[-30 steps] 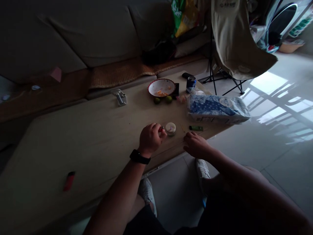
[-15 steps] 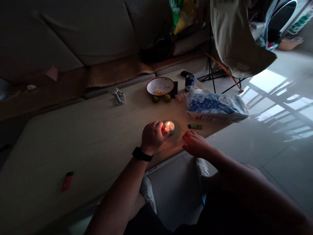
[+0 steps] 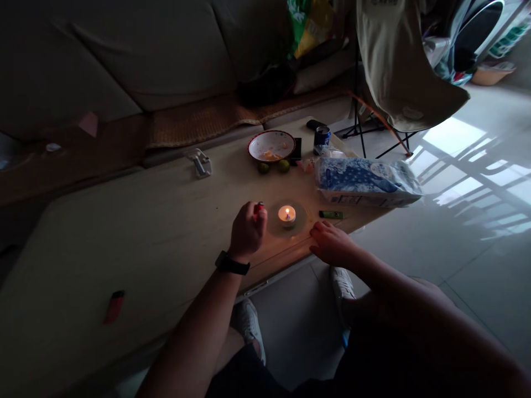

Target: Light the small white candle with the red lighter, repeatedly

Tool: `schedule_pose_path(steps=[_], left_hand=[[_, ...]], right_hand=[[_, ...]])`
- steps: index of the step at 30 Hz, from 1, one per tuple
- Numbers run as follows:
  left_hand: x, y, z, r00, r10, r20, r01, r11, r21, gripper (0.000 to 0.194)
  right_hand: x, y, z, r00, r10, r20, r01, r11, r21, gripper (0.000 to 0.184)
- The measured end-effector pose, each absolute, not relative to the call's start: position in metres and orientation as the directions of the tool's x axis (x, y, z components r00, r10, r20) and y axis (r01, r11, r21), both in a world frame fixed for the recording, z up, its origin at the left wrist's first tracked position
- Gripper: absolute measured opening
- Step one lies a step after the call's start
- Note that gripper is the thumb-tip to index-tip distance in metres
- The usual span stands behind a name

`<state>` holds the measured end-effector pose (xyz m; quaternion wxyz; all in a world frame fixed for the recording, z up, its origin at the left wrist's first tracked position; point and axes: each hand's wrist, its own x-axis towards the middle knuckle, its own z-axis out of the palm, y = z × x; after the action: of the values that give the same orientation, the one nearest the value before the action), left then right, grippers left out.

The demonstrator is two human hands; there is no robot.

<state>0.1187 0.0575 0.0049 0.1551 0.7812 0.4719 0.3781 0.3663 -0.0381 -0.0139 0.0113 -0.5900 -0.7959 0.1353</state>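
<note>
A small round tealight candle [image 3: 287, 220] burns on the wooden table [image 3: 174, 221], with a darker ring around it on the tabletop. My left hand [image 3: 248, 229] is just left of the candle, closed around a red lighter [image 3: 259, 208] whose metal top points up; no flame shows on it. To the candle's right, my right hand [image 3: 332, 240] rests at the table's near edge, fingers loosely stretched and nothing visible in them. Thin yellowish sticks [image 3: 309, 214] lie just beyond its fingertips. Behind them is a green lighter [image 3: 331, 214].
A blue-and-white plastic-wrapped pack [image 3: 367, 179] covers the table's right end. Farther back are a red-rimmed plate [image 3: 259, 145], two green fruits [image 3: 284, 166] and a blue can [image 3: 322, 137]. Another red lighter [image 3: 114, 307] lies at left. A folding chair [image 3: 402, 72] stands beyond.
My left hand has drawn back to the left from the candle with the red lighter, now held upright. The candle's flame still burns, by itself. My right hand has stayed in place.
</note>
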Motion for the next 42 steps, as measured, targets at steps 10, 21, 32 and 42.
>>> schedule_pose_path(steps=[10,21,32,42], left_hand=[[0.061,0.068,-0.014,-0.092,0.989,0.114,0.111,-0.104,0.988,0.040],[0.050,0.057,-0.017,-0.080,0.996,0.043,-0.012,-0.044,0.999,0.040],[0.051,0.056,-0.019,-0.037,0.998,0.048,0.046,-0.046,0.998,0.041],[0.052,0.057,-0.017,-0.030,0.996,0.085,0.101,-0.082,0.992,0.043]], right_hand=[[0.365,-0.039,-0.013,-0.313,0.943,-0.116,0.936,0.286,-0.205,0.024],[0.365,-0.038,-0.017,-0.308,0.946,-0.106,0.934,0.279,-0.223,0.022],[0.362,-0.039,-0.007,-0.292,0.944,-0.156,0.935,0.247,-0.256,0.018],[0.362,-0.039,-0.006,-0.302,0.941,-0.154,0.932,0.257,-0.257,0.018]])
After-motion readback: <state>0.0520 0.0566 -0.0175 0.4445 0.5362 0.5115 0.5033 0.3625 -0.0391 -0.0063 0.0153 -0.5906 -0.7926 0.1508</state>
